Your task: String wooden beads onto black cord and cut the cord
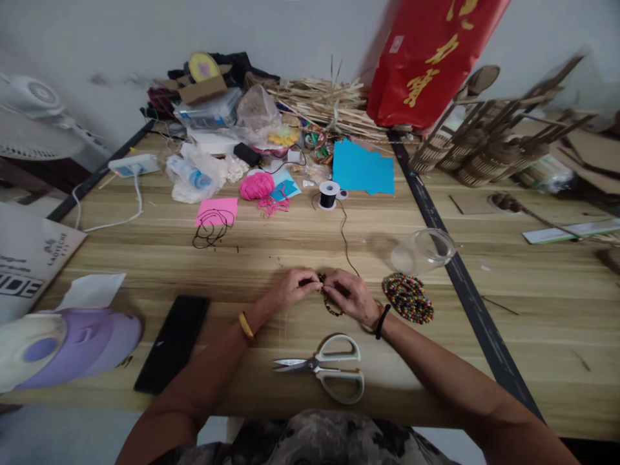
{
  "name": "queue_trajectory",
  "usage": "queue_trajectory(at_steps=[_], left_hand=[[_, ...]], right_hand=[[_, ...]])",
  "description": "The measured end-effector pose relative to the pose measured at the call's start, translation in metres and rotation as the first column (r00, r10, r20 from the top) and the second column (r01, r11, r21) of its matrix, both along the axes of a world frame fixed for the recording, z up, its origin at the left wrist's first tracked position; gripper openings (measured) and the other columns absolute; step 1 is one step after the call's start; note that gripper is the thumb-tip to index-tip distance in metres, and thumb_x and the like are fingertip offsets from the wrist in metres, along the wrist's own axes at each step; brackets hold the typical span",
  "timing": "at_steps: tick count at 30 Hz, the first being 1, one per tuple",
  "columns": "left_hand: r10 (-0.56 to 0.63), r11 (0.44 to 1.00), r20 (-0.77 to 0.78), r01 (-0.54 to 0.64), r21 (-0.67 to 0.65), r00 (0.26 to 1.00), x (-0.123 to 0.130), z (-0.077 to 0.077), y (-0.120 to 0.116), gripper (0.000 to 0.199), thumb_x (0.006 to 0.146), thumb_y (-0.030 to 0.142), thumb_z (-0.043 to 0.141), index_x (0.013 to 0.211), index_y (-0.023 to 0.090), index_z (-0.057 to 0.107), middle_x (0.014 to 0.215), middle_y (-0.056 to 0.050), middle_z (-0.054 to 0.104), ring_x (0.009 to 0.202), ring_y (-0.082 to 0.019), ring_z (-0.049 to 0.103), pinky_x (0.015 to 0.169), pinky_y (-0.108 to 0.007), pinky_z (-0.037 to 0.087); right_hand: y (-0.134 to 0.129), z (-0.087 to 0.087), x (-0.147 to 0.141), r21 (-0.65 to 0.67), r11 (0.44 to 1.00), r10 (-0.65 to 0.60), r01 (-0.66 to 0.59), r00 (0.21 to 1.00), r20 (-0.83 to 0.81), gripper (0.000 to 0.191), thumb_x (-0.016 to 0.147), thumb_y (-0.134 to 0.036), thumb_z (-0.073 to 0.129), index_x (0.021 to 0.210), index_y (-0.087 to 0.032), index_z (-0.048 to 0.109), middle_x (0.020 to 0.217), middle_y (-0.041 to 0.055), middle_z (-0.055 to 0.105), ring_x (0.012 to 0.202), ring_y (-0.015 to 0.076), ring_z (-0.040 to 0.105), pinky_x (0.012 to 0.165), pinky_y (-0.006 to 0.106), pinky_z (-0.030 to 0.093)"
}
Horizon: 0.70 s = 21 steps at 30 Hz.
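Note:
Both my hands meet over the middle of the wooden table, pinching a short string of dark, multicoloured beads (334, 310). My left hand (294, 289) has thumb and forefinger closed on the beaded string. From the other side my right hand (352, 296) grips it too, fingertips almost touching the left ones. Part of the strand hangs in a loop below the right fingers; the exact point held is hidden. A black cord runs from near my right hand back to a spool of black cord (328, 196). Close by on the right lies a coiled heap of coloured beads (407, 298).
Scissors (317, 367) lie in front of me, a black phone (172, 343) to their left. A clear jar (426, 250) rests beyond the bead heap. Pink yarn (257, 186), blue paper (363, 167) and a pink sheet (216, 211) lie farther back. Woven baskets (489, 158) stand right.

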<state>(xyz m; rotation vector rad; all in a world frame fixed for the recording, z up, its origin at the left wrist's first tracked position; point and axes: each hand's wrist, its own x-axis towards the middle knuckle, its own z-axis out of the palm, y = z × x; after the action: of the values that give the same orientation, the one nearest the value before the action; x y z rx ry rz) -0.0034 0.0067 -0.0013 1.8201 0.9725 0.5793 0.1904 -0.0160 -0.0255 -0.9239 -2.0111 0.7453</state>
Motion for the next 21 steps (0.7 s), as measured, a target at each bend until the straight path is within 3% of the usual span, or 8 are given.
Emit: queue_trajectory(at_steps=[16, 21], left_hand=[[0.026, 1.000, 0.004, -0.026, -0.016, 1.000, -0.0016, 0.0002, 0.0006, 0.020, 0.081, 0.028, 0.057, 0.071, 0.012, 0.062, 0.066, 0.000, 0.057, 0.062, -0.010, 0.047, 0.060, -0.022, 0.037], [0.069, 0.997, 0.029, -0.068, -0.020, 0.997, -0.0039, -0.0015, 0.0007, 0.014, 0.078, 0.024, 0.060, 0.075, 0.011, 0.065, 0.073, -0.003, 0.062, 0.067, -0.011, 0.053, 0.064, -0.022, 0.042]], right_hand=[[0.0009, 0.0034, 0.0003, 0.001, 1.000, 0.017, -0.017, 1.000, 0.008, 0.017, 0.093, -0.029, 0.048, 0.085, -0.018, 0.060, 0.078, 0.0054, 0.062, 0.073, 0.0162, 0.057, 0.068, 0.029, 0.046], [0.0014, 0.0038, 0.0014, -0.015, 1.000, -0.004, 0.004, 1.000, -0.010, 0.017, 0.093, -0.029, 0.048, 0.086, -0.019, 0.059, 0.078, 0.0048, 0.060, 0.074, 0.0163, 0.055, 0.068, 0.030, 0.045]])
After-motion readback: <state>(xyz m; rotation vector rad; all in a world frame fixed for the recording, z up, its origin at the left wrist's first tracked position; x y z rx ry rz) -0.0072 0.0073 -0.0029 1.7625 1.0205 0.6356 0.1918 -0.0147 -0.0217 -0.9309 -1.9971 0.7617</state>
